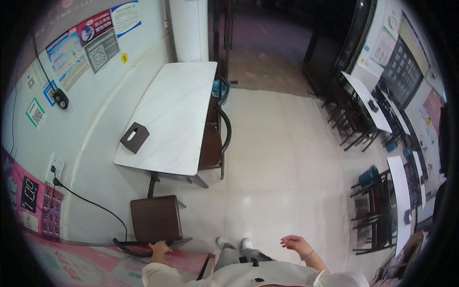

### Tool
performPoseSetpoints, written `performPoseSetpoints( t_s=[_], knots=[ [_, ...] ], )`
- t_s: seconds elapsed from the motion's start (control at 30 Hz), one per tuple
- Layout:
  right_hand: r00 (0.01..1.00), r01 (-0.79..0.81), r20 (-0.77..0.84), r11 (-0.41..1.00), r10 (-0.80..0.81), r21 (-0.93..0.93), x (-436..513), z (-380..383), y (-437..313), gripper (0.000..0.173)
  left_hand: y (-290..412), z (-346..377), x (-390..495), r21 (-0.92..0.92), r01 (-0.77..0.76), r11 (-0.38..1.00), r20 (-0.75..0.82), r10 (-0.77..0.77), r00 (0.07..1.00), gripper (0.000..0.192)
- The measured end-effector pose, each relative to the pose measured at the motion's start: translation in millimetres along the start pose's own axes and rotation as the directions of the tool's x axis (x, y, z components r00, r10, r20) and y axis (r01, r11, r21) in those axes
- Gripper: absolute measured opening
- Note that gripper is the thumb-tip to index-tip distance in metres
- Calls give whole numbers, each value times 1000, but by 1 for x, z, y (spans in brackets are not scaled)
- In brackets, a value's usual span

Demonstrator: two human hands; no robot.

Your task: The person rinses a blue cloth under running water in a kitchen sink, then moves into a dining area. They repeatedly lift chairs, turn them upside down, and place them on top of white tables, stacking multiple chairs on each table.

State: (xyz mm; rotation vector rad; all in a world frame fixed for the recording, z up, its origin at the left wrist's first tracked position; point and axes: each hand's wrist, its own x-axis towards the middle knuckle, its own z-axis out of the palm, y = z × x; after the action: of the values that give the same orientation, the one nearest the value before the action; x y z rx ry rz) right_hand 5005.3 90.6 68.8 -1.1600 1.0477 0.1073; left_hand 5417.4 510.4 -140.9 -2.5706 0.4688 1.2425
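My left hand (161, 247) is at the curved dark backrest (134, 251) of a brown-seated chair (156, 219), beside a red and pink printed counter (107, 260). The hand is blurred, and whether its fingers close on the backrest is unclear. My right hand (297, 244), with a bracelet at the wrist, hangs over the tiled floor with fingers slightly bent and apart, holding nothing. Beyond the chair stands a white marble-patterned table (172, 114) with a dark tissue box (135, 137) on it.
More brown chairs (211, 143) stand at the table's right side. A black cable (96, 204) runs from a wall socket (55, 168) down behind the chair. White tables (398, 201) with chairs and blue bins (369, 175) line the right side. A dark doorway (272, 53) lies ahead.
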Motion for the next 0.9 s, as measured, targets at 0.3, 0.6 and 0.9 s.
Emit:
performPoseSetpoints(
  t_s=[0.3, 0.6, 0.9],
  knots=[
    [992, 60, 108, 997, -65, 55, -2, -12, 24, 25, 156, -100, -23, -615, -301, 729, -246, 186, 951, 26],
    [707, -36, -105, 184, 699, 982, 159, -33, 164, 83, 265, -120, -131, -960, -168, 222, -14, 565, 825, 9],
    [840, 241, -368, -335, -398, 911, 109, -97, 25, 44, 239, -109, -128, -949, -182, 257, 100, 793, 601, 16]
  ],
)
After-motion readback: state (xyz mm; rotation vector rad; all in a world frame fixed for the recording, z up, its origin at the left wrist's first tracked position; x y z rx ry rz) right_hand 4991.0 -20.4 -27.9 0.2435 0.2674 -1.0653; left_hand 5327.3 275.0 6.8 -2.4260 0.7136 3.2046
